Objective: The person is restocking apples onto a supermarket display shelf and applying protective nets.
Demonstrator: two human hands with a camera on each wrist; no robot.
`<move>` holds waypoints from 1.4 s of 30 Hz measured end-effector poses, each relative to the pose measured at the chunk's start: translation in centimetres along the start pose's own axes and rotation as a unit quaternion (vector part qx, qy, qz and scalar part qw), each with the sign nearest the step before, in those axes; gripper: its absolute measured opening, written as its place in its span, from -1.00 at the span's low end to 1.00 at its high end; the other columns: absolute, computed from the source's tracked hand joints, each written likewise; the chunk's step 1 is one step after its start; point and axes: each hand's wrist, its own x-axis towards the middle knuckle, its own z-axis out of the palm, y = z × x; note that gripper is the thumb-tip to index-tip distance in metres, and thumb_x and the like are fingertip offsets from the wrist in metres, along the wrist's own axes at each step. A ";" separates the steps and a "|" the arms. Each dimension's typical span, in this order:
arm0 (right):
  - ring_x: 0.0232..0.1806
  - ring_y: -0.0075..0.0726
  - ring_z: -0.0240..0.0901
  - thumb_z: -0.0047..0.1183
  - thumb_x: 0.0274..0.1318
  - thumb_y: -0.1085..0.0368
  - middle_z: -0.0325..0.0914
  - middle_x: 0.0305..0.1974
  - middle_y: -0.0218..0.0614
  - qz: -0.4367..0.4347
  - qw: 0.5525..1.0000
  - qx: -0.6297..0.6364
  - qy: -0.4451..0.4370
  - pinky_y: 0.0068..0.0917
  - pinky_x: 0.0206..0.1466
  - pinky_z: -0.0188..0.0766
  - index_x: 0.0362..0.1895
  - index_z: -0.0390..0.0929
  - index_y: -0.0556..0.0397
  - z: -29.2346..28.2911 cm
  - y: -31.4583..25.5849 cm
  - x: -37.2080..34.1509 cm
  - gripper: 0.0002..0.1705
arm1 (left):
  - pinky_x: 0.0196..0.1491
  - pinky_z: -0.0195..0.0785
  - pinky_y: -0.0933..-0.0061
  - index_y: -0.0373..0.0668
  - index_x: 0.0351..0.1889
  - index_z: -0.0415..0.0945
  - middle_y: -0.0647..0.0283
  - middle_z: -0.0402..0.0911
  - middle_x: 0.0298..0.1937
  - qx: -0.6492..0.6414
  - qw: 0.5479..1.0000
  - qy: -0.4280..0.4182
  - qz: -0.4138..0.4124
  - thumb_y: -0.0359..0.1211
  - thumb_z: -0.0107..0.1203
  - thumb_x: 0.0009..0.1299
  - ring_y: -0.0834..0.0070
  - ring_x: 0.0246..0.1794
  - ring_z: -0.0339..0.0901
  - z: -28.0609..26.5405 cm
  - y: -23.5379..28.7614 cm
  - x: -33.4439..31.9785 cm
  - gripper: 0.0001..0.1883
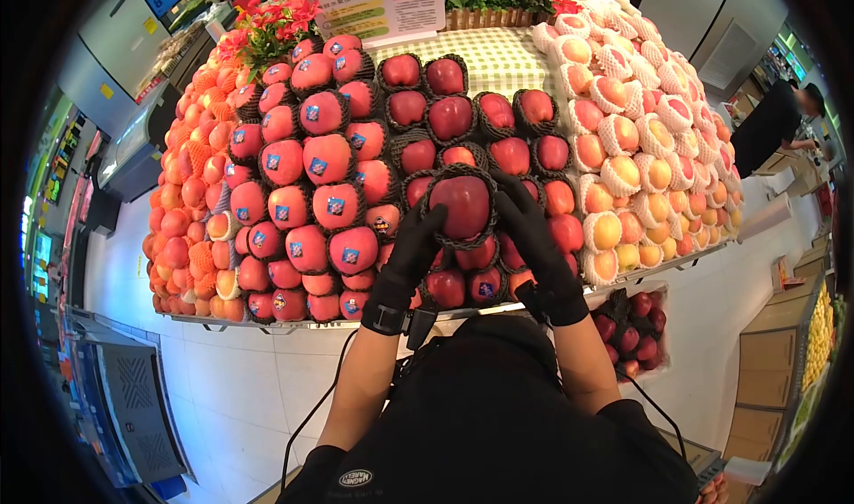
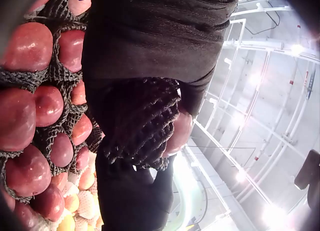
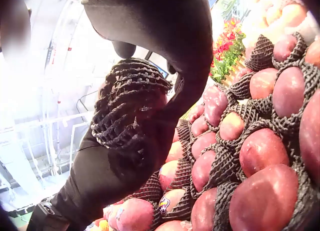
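A large dark red apple [image 1: 463, 209] in a black foam net [image 2: 145, 123] is held up between both black-gloved hands, above the sloped fruit display. My left hand [image 1: 414, 241] grips its left side, the thumb over the front of the fruit. On the other side my right hand [image 1: 534, 241] curls its fingers round the netted back and edge. Both wrist views show the net stretched over the apple's lower part, with the red skin bare at one end. Behind and below it lie more dark red apples [image 1: 450, 117] in black nets.
Lighter red apples with blue stickers [image 1: 326, 159] are stacked to the left, white-netted fruit [image 1: 614, 135] to the right. A checkered cloth [image 1: 498, 55], a sign [image 1: 378, 10] and red flowers [image 1: 276, 24] stand at the top. A bag of dark apples [image 1: 633, 335] lies low on the right.
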 end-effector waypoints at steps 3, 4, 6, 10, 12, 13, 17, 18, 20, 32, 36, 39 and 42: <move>0.13 -0.40 0.34 -0.03 0.32 0.20 0.37 0.18 -0.28 -0.015 1.000 -0.021 0.005 -0.39 0.14 0.38 0.33 0.25 0.03 -0.8 0.8 0.3 -0.47 | 0.16 0.40 0.37 -0.30 0.28 0.30 0.17 0.50 0.15 -0.001 1.000 0.010 0.002 -0.26 0.07 0.45 0.41 0.13 0.48 0.1 0.0 -0.3 -0.50; 0.13 -0.40 0.34 -0.02 0.32 0.20 0.37 0.18 -0.27 -0.018 1.000 -0.015 0.006 -0.40 0.14 0.38 0.32 0.26 0.03 -0.9 0.8 0.3 -0.47 | 0.16 0.39 0.37 -0.30 0.27 0.31 0.16 0.50 0.15 0.006 1.000 0.018 0.002 -0.26 0.07 0.44 0.41 0.12 0.48 0.2 0.2 -0.5 -0.50; 0.14 -0.40 0.33 -0.01 0.31 0.20 0.37 0.18 -0.26 0.030 1.000 0.006 0.000 -0.40 0.15 0.38 0.32 0.26 0.06 -1.0 0.2 0.1 -0.46 | 0.15 0.40 0.38 -0.29 0.27 0.32 0.16 0.50 0.15 0.069 0.997 0.021 0.041 -0.30 0.10 0.42 0.42 0.12 0.48 0.8 1.0 -0.8 -0.51; 0.13 -0.41 0.35 0.01 0.30 0.20 0.37 0.17 -0.25 -0.006 0.999 -0.020 -0.024 -0.42 0.14 0.40 0.31 0.26 0.13 -0.5 -0.2 -0.4 -0.44 | 0.14 0.40 0.40 -0.28 0.25 0.34 0.16 0.50 0.14 0.107 0.991 0.019 0.073 -0.39 0.14 0.36 0.43 0.11 0.48 0.2 0.3 -0.4 -0.51; 0.13 -0.42 0.35 0.03 0.28 0.20 0.37 0.18 -0.25 -0.005 1.000 0.012 -0.025 -0.43 0.13 0.40 0.31 0.25 0.15 0.5 -1.1 -1.4 -0.42 | 0.13 0.40 0.40 -0.28 0.24 0.34 0.17 0.51 0.13 0.087 0.994 -0.001 0.072 -0.42 0.16 0.34 0.44 0.11 0.47 0.3 0.2 -0.4 -0.50; 0.12 -0.42 0.35 0.04 0.27 0.20 0.37 0.18 -0.25 -0.004 0.999 0.028 -0.026 -0.43 0.12 0.41 0.31 0.25 0.16 0.9 -1.4 -1.9 -0.41 | 0.13 0.40 0.41 -0.28 0.24 0.34 0.17 0.51 0.13 0.077 0.994 -0.011 0.070 -0.43 0.16 0.33 0.44 0.11 0.47 0.3 0.2 -0.4 -0.50; 0.12 -0.44 0.35 0.10 0.22 0.20 0.37 0.16 -0.27 0.034 0.999 0.026 -0.009 -0.44 0.12 0.40 0.32 0.24 0.16 1.1 0.0 -3.0 -0.36 | 0.13 0.40 0.41 -0.27 0.24 0.34 0.18 0.51 0.12 0.089 0.994 -0.026 0.050 -0.43 0.16 0.33 0.46 0.10 0.47 0.4 0.2 -1.1 -0.49; 0.11 -0.44 0.35 0.11 0.21 0.20 0.38 0.15 -0.27 0.040 0.999 0.025 -0.014 -0.44 0.11 0.40 0.32 0.24 0.16 0.5 1.3 -2.8 -0.35 | 0.13 0.40 0.41 -0.27 0.25 0.34 0.19 0.51 0.12 0.110 0.992 -0.030 0.045 -0.43 0.16 0.33 0.46 0.10 0.47 0.4 0.4 -1.5 -0.49; 0.10 -0.44 0.36 0.12 0.20 0.20 0.40 0.13 -0.28 0.035 0.999 0.020 -0.001 -0.44 0.10 0.41 0.32 0.24 0.16 1.1 1.6 -3.4 -0.34 | 0.14 0.39 0.41 -0.26 0.26 0.33 0.19 0.50 0.13 0.130 0.990 -0.036 0.032 -0.43 0.16 0.33 0.45 0.11 0.46 0.1 0.3 -1.9 -0.49; -0.13 -0.52 0.43 0.20 0.12 0.17 0.50 -0.09 -0.33 0.100 0.984 -0.055 0.136 -0.49 -0.09 0.44 0.21 0.35 0.20 2.9 3.2 -9.4 -0.38 | 0.22 0.35 0.35 -0.21 0.32 0.21 0.17 0.39 0.24 -0.008 0.992 -0.093 -0.080 -0.47 0.14 0.33 0.39 0.22 0.38 0.1 -2.0 -4.1 -0.41; 0.04 -0.43 0.42 0.23 0.09 0.17 0.48 0.06 -0.24 0.070 0.986 -0.051 0.143 -0.44 0.07 0.42 0.28 0.29 0.19 2.6 3.6 -10.2 -0.29 | 0.23 0.31 0.39 -0.22 0.38 0.14 0.18 0.36 0.25 0.134 0.983 -0.122 -0.022 -0.47 0.07 0.35 0.40 0.23 0.35 0.3 -3.1 -4.3 -0.38; 0.16 -0.40 0.36 0.27 0.07 0.15 0.44 0.14 -0.20 0.018 0.988 -0.044 0.147 -0.40 0.20 0.34 0.30 0.27 0.18 2.1 4.5 -10.3 -0.24 | 0.24 0.31 0.37 -0.23 0.36 0.15 0.16 0.36 0.26 0.188 0.974 -0.124 0.023 -0.48 0.11 0.32 0.37 0.24 0.35 0.4 -4.3 -4.2 -0.37; 0.01 -0.45 0.44 0.24 0.10 0.05 0.49 0.05 -0.27 0.087 0.986 -0.042 0.136 -0.44 0.06 0.42 0.24 0.33 0.16 0.6 3.9 -10.8 -0.29 | 0.24 0.32 0.33 -0.25 0.33 0.18 0.12 0.38 0.23 0.182 0.978 -0.104 0.018 -0.46 0.20 0.28 0.34 0.23 0.37 1.0 -5.4 -4.1 -0.35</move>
